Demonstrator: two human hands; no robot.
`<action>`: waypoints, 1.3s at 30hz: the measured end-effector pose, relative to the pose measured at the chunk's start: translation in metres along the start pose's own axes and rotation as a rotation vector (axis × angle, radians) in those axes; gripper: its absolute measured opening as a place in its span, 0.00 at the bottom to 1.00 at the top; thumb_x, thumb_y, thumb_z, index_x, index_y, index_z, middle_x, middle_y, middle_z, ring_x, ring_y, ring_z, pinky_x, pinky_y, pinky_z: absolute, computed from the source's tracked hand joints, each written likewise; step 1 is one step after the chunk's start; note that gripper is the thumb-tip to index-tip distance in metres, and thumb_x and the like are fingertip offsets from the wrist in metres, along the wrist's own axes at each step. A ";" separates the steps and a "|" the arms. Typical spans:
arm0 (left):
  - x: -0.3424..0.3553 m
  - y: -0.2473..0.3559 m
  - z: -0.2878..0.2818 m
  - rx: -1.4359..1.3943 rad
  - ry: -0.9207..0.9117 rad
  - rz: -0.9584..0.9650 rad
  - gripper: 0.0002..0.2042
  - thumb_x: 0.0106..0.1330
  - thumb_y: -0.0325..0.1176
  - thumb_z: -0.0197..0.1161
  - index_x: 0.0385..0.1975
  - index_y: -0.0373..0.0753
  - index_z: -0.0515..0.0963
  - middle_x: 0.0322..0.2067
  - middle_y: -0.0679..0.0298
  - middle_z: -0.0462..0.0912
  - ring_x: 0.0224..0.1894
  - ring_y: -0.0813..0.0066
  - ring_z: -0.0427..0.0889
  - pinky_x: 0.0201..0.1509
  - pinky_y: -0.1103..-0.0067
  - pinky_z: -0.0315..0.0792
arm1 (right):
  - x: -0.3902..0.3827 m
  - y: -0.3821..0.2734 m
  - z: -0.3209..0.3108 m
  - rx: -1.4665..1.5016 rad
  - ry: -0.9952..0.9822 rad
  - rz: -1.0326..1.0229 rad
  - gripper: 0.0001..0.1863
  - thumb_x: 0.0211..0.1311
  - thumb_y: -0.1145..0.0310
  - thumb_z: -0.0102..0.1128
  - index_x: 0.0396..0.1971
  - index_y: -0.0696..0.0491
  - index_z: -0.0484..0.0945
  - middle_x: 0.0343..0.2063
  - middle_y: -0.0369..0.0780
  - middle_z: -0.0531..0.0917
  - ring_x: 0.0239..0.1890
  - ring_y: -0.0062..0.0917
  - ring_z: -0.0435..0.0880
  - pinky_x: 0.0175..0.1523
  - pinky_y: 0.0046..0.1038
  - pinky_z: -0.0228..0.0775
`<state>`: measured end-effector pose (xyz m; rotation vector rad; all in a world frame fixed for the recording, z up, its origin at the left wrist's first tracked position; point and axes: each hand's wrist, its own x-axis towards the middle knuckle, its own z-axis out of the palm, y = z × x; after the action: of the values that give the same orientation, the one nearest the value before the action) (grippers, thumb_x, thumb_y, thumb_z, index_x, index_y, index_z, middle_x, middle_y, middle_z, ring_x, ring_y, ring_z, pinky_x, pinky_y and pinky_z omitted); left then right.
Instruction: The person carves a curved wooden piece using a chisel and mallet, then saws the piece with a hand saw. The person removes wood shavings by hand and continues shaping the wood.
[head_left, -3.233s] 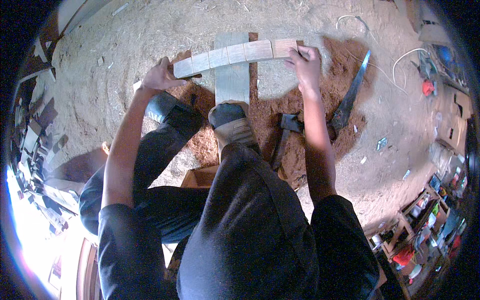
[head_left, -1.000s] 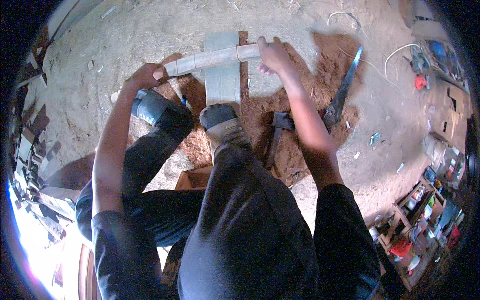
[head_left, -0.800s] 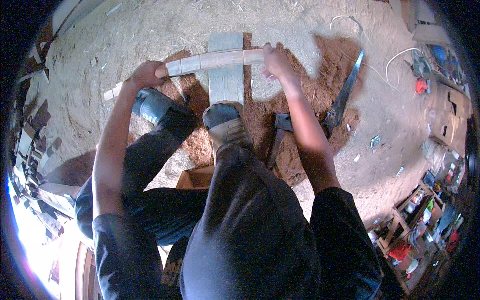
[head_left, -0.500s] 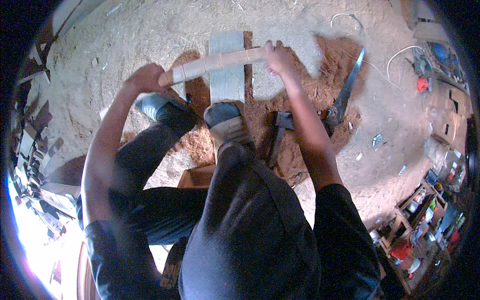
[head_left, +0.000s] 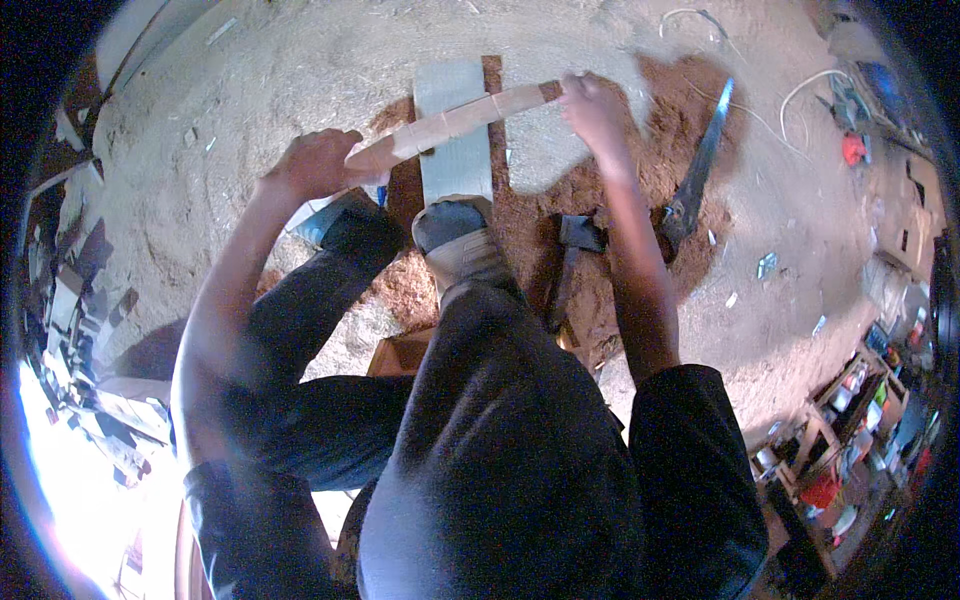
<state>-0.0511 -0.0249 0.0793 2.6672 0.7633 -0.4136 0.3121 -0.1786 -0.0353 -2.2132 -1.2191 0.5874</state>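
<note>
A long, pale wooden strip (head_left: 450,125) with several cross lines along it is held up between my two hands. My left hand (head_left: 315,163) is closed round its left end, near my left shoe. At the strip's right end, which is farther away, my right hand (head_left: 593,110) pinches the wood; its fingers are slightly blurred. Below the strip lies a grey-white board (head_left: 447,88) on the ground. My right foot (head_left: 452,228) rests on the board's near end.
To the right, a handsaw (head_left: 692,185) lies on brown sawdust (head_left: 655,130). A dark metal-headed tool (head_left: 582,233) is beside my right forearm. A wooden crate of mixed items (head_left: 860,400) stands at the lower right; wood offcuts (head_left: 70,300) are piled far left.
Both hands have moved to the right with the wooden strip. Its right end is now a little farther from me, so it slants more across the board. The view has shifted slightly.
</note>
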 end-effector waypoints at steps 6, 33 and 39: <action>0.044 0.089 0.000 -0.093 -0.001 0.112 0.23 0.67 0.51 0.52 0.30 0.34 0.80 0.31 0.50 0.82 0.37 0.51 0.83 0.41 0.60 0.77 | -0.160 0.076 -0.087 -0.122 0.111 0.193 0.13 0.67 0.61 0.55 0.33 0.55 0.81 0.21 0.36 0.81 0.20 0.17 0.76 0.26 0.20 0.68; 0.100 0.233 0.059 -0.976 0.315 0.463 0.41 0.49 0.57 0.71 0.55 0.30 0.70 0.44 0.43 0.80 0.47 0.48 0.80 0.55 0.66 0.72 | -0.189 0.034 -0.074 0.407 0.201 0.071 0.14 0.52 0.70 0.69 0.34 0.60 0.76 0.28 0.38 0.81 0.30 0.29 0.80 0.39 0.29 0.74; 0.099 0.192 -0.066 -1.246 0.351 0.214 0.16 0.54 0.38 0.70 0.37 0.34 0.81 0.29 0.59 0.85 0.32 0.76 0.83 0.39 0.76 0.76 | -0.114 -0.150 -0.144 0.471 -0.008 -0.007 0.12 0.57 0.68 0.64 0.38 0.57 0.80 0.35 0.40 0.85 0.39 0.29 0.82 0.49 0.29 0.72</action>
<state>0.1472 -0.1079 0.1480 1.5836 0.5257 0.4777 0.2488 -0.2459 0.1831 -1.8096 -0.9701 0.7895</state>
